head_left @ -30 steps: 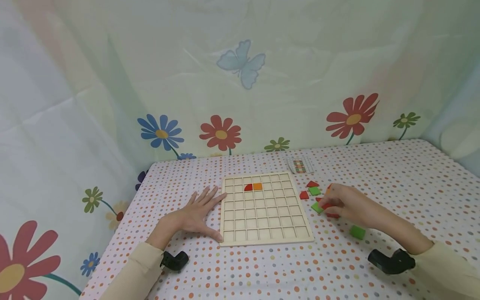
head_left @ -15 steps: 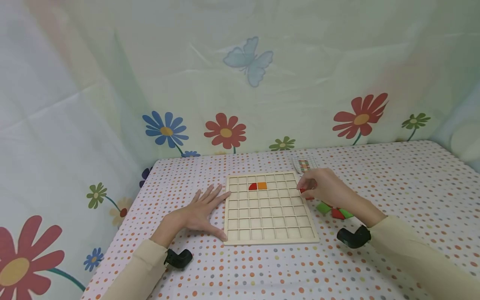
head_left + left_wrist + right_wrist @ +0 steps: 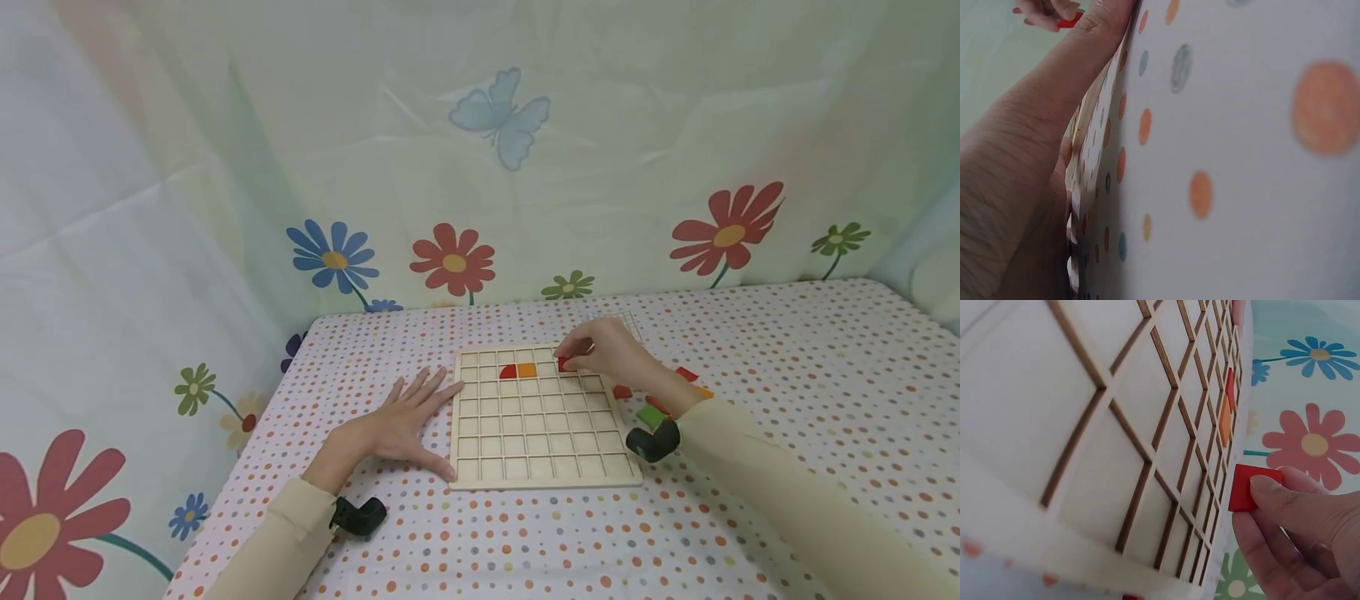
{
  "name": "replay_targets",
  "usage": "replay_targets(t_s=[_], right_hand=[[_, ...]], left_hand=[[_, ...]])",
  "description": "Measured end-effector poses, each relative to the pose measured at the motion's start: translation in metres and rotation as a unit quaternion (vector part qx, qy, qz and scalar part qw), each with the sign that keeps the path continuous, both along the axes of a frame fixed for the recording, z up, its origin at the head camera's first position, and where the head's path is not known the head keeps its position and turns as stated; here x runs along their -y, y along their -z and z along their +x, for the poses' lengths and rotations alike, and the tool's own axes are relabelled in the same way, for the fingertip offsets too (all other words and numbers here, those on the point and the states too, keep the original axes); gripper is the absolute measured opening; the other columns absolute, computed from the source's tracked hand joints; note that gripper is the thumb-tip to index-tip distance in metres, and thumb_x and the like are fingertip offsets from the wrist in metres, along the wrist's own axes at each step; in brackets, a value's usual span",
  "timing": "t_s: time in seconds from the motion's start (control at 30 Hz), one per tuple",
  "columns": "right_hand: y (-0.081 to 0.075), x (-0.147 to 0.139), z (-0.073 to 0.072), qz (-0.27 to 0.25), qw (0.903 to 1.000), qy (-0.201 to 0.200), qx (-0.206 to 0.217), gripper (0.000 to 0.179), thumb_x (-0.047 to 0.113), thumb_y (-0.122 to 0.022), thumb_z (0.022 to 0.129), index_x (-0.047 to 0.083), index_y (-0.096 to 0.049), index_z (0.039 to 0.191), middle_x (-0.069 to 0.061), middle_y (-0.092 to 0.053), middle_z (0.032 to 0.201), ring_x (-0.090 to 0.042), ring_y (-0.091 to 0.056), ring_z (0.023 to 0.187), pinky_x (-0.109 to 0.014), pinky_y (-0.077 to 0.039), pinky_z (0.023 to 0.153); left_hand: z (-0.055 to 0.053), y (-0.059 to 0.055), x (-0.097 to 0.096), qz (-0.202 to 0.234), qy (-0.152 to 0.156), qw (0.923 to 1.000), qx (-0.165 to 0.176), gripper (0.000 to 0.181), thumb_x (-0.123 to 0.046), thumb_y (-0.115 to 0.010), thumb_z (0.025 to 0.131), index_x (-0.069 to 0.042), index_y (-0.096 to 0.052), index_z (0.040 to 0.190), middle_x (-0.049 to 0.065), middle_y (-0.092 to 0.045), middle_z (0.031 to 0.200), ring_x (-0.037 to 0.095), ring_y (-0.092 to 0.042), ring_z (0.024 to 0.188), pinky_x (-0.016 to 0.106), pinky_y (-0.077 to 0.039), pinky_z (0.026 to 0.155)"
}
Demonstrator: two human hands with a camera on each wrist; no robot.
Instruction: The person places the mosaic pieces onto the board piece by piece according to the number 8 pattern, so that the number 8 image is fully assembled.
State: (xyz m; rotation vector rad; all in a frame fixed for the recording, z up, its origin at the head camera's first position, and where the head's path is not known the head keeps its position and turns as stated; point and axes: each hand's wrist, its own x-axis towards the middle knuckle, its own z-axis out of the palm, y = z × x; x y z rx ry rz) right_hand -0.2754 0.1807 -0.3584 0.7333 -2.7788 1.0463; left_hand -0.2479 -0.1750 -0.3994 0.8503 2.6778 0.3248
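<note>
A wooden grid board (image 3: 546, 482) lies on the table. My left hand (image 3: 401, 425) rests flat with fingers spread, its thumb and index finger touching the board's left edge. In its upper rows sit a red quarter-round tile (image 3: 509, 372) and, beside it, an orange square tile (image 3: 527, 370). Over the board's upper right part, my right hand (image 3: 606, 350) pinches a red tile (image 3: 1246, 487) between thumb and fingers. The right wrist view shows that tile with straight edges, held above the grid; part of it is hidden by the thumb.
Right of the board lie several loose tiles, among them a red one (image 3: 622, 391), a green one (image 3: 651, 415) and an orange one (image 3: 703, 392), partly hidden by the right arm. A printed card (image 3: 630, 323) lies behind the right hand. A flowered cloth (image 3: 375, 167) hangs behind the table.
The right hand has gone from the loose tiles on the right, leftward and up over the board, carrying a red tile. The left hand has stayed at the board's edge.
</note>
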Motion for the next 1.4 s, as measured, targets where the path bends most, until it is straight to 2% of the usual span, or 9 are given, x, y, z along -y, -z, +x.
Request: replay_targets(t_s=[0.23, 0.43, 0.67, 1.0, 1.17, 1.4], right_hand=[[0.010, 0.014, -0.009, 0.005, 0.9997, -0.014, 0.020, 0.012, -0.009, -0.079, 0.087, -0.003, -0.080, 0.098, -0.013, -0.079, 0.094, -0.026, -0.074, 0.085, -0.037, -0.062, 0.074], [0.015, 0.016, -0.014, 0.012, 0.9993, -0.014, 0.033, 0.012, -0.009, -0.076, 0.090, -0.003, -0.080, 0.100, -0.013, -0.078, 0.096, -0.025, -0.073, 0.086, -0.039, -0.061, 0.076], [0.010, 0.019, -0.017, 0.015, 0.9982, -0.024, 0.052, 0.014, -0.012, -0.074, 0.090, -0.005, -0.080, 0.101, -0.015, -0.078, 0.096, -0.025, -0.074, 0.085, -0.038, -0.062, 0.077], [-0.004, 0.034, -0.017, 0.080, 0.9953, -0.015, 0.053, 0.015, -0.014, -0.075, 0.088, -0.007, -0.080, 0.100, -0.016, -0.078, 0.097, -0.029, -0.074, 0.092, -0.040, -0.063, 0.081], [-0.004, 0.038, -0.017, 0.100, 0.9932, -0.010, 0.059, 0.015, -0.014, -0.075, 0.088, -0.008, -0.079, 0.101, -0.016, -0.078, 0.097, -0.031, -0.074, 0.095, -0.040, -0.063, 0.084], [-0.003, 0.040, -0.020, 0.126, 0.9909, -0.012, 0.044, 0.015, -0.016, -0.074, 0.088, -0.007, -0.080, 0.099, -0.017, -0.078, 0.096, -0.032, -0.075, 0.095, -0.039, -0.063, 0.083]], left_hand=[[0.002, 0.006, -0.003, 0.001, 0.003, 0.9999, 0.011, 0.126, -0.069, -0.084, 0.075, -0.029, -0.012, 0.170, 0.006, 0.005, 0.177, 0.032, 0.011, 0.161, 0.063, 0.004, 0.127], [0.002, 0.004, -0.004, -0.003, 0.001, 1.0000, 0.007, 0.125, -0.068, -0.084, 0.075, -0.028, -0.012, 0.170, 0.006, 0.005, 0.177, 0.033, 0.010, 0.161, 0.062, 0.003, 0.127], [0.001, 0.001, -0.003, -0.001, 0.001, 1.0000, 0.005, 0.126, -0.069, -0.084, 0.075, -0.028, -0.013, 0.170, 0.006, 0.004, 0.177, 0.033, 0.009, 0.161, 0.062, 0.004, 0.127], [0.000, -0.001, 0.000, -0.001, 0.004, 1.0000, 0.002, 0.126, -0.068, -0.084, 0.075, -0.027, -0.012, 0.170, 0.008, 0.006, 0.177, 0.033, 0.010, 0.161, 0.062, 0.004, 0.127], [0.000, -0.001, 0.000, -0.001, 0.003, 1.0000, 0.003, 0.126, -0.068, -0.084, 0.075, -0.027, -0.012, 0.170, 0.008, 0.005, 0.177, 0.033, 0.010, 0.161, 0.062, 0.004, 0.127], [0.000, -0.001, 0.000, -0.004, 0.001, 1.0000, 0.002, 0.125, -0.069, -0.083, 0.076, -0.027, -0.012, 0.170, 0.007, 0.006, 0.177, 0.033, 0.010, 0.161, 0.061, 0.003, 0.127]])
